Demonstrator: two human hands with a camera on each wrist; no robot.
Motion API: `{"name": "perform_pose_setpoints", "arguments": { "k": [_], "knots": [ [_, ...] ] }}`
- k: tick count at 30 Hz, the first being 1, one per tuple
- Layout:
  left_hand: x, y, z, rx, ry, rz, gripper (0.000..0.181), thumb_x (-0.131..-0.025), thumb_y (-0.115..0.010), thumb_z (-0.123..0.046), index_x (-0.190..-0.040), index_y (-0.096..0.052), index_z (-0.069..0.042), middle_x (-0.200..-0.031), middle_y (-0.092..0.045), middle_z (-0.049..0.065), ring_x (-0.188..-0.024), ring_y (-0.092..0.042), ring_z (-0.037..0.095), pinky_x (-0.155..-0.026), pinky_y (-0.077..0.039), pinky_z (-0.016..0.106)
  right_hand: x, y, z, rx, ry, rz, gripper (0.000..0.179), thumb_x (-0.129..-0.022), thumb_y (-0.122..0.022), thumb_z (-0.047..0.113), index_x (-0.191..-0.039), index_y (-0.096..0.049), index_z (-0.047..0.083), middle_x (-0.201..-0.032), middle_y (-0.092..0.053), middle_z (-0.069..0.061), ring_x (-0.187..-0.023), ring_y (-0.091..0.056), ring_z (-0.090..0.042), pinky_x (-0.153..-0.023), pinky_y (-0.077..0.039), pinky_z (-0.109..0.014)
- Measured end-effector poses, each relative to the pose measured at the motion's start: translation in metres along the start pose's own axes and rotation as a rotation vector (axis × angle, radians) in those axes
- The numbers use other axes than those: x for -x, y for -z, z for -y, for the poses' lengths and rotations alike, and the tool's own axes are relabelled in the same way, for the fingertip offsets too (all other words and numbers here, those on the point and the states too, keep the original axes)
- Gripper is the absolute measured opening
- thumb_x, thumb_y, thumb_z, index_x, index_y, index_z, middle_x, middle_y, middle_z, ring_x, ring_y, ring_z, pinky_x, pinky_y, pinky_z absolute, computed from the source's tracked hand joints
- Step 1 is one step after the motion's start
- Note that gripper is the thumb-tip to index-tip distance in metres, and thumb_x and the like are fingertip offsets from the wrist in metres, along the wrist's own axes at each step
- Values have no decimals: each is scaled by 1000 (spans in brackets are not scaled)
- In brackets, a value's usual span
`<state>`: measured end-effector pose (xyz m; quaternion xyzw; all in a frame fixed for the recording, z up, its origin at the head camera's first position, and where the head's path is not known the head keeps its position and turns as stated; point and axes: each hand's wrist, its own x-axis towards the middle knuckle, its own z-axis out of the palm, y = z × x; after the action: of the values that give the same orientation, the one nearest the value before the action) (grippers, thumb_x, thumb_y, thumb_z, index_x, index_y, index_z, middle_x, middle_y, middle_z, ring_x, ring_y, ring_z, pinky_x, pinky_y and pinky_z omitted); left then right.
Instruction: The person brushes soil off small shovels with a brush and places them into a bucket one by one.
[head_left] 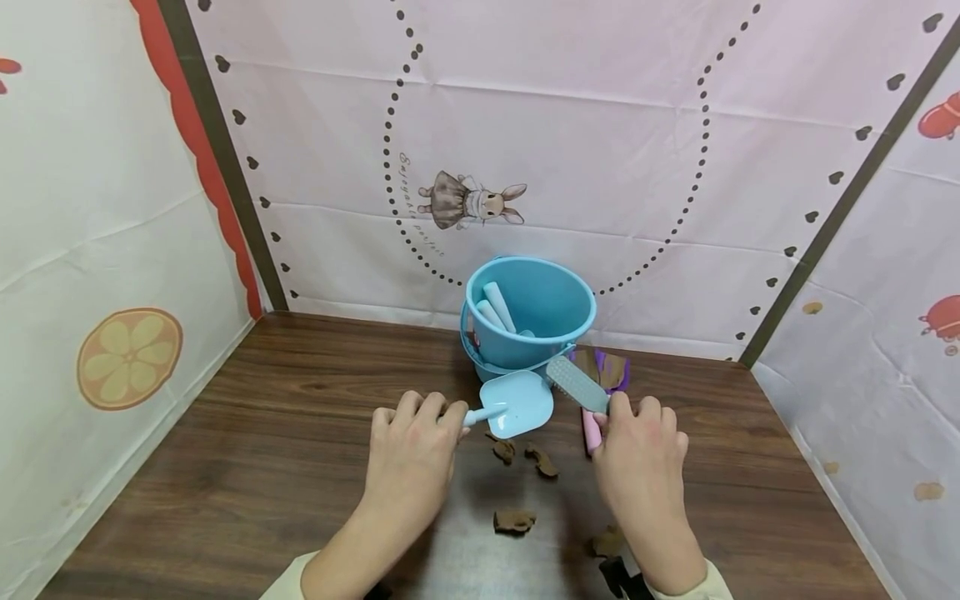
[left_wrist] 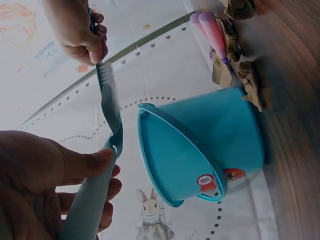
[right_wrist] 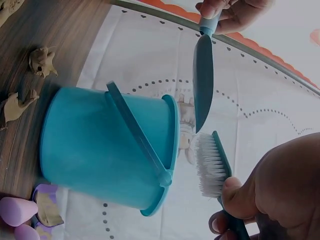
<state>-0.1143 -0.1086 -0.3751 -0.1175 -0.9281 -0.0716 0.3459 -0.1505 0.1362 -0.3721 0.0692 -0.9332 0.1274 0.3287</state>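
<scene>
My left hand (head_left: 412,454) grips the handle of a light blue toy shovel (head_left: 521,404), its blade in front of the bucket and above the table. My right hand (head_left: 643,467) holds a brush (head_left: 577,385) with a grey-blue back. Its white bristles (right_wrist: 209,165) show in the right wrist view. The brush's end is close to the shovel blade; whether they touch I cannot tell. Behind both stands an upright blue bucket (head_left: 495,346) with light blue handles (head_left: 498,305) poking up inside. Crumpled brown scraps (head_left: 514,522) lie on the table between my forearms.
More brown scraps (head_left: 543,462) lie below the shovel. Beside the bucket, purple-edged pieces (head_left: 615,371) and pink handles (head_left: 592,431) rest on the wooden table (head_left: 300,433). A dark object (head_left: 622,577) sits partly under my right forearm. Printed cloth walls (head_left: 615,167) enclose the back and sides.
</scene>
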Motion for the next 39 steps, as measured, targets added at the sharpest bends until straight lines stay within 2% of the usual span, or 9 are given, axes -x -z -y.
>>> {"name": "perform_pose_setpoints", "arguments": {
  "k": [9,12,17,21,25,30,34,37,39],
  "knots": [
    [0,-1,1,2,2,15,22,-83,-85,-26,-98,-72,-16,-86,-66,3,-77,-53,24,-61,-36,39,1,2,3,-21,-16,30,33,-90,-76,26,-79,-52,5,-71,-43,-13,-68,-46,-36,-53,-32,-42],
    [0,-1,1,30,-1,48,22,-83,-84,-28,-99,-73,-17,-88,-66,2,-76,-55,23,-59,-37,37,1,3,3,-18,-19,30,34,-90,-76,26,-79,-52,5,-71,-43,-12,-67,-45,-35,-52,-31,-42],
    [-1,-7,6,149,30,185,21,-87,-80,-31,-103,-76,-18,-91,-67,-4,-78,-58,18,-56,-39,32,1,7,4,-21,-21,41,33,-92,-73,26,-78,-51,5,-70,-42,-11,-66,-43,-33,-53,-30,-40],
    [-3,-19,13,293,123,338,15,-89,-78,-29,-100,-75,-20,-87,-65,-9,-74,-56,12,-57,-42,30,0,11,4,-28,-35,64,30,-93,-71,25,-80,-53,5,-72,-43,-12,-67,-43,-32,-54,-31,-40],
    [-5,-31,23,543,242,512,11,-94,-72,-28,-100,-74,-20,-85,-64,-8,-70,-53,10,-61,-44,31,0,15,6,-38,-49,91,28,-94,-70,23,-82,-54,4,-73,-44,-12,-69,-43,-32,-56,-31,-40],
    [-5,-41,33,1108,406,754,23,-100,-64,-29,-108,-73,-9,-88,-66,4,-76,-55,16,-66,-45,32,1,19,8,-51,-45,102,28,-95,-71,23,-83,-53,5,-74,-43,-10,-69,-41,-30,-58,-30,-39],
    [-5,-42,36,1553,575,944,35,-103,-61,-28,-120,-66,2,-92,-65,5,-78,-58,14,-63,-48,28,2,21,10,-63,-32,91,28,-93,-73,22,-83,-54,5,-73,-42,-9,-67,-39,-28,-58,-29,-37],
    [-5,-41,37,1795,668,1045,34,-105,-57,-27,-121,-63,1,-91,-64,1,-77,-59,11,-59,-50,27,3,21,11,-72,-19,82,27,-92,-75,22,-84,-54,5,-74,-43,-9,-67,-39,-27,-58,-30,-37],
    [-5,-40,37,1902,693,1085,29,-106,-54,-26,-119,-64,-2,-92,-64,-1,-77,-60,10,-61,-51,27,3,20,12,-74,-10,78,28,-92,-75,22,-84,-54,6,-74,-43,-9,-67,-40,-27,-58,-30,-37]
  ]
}}
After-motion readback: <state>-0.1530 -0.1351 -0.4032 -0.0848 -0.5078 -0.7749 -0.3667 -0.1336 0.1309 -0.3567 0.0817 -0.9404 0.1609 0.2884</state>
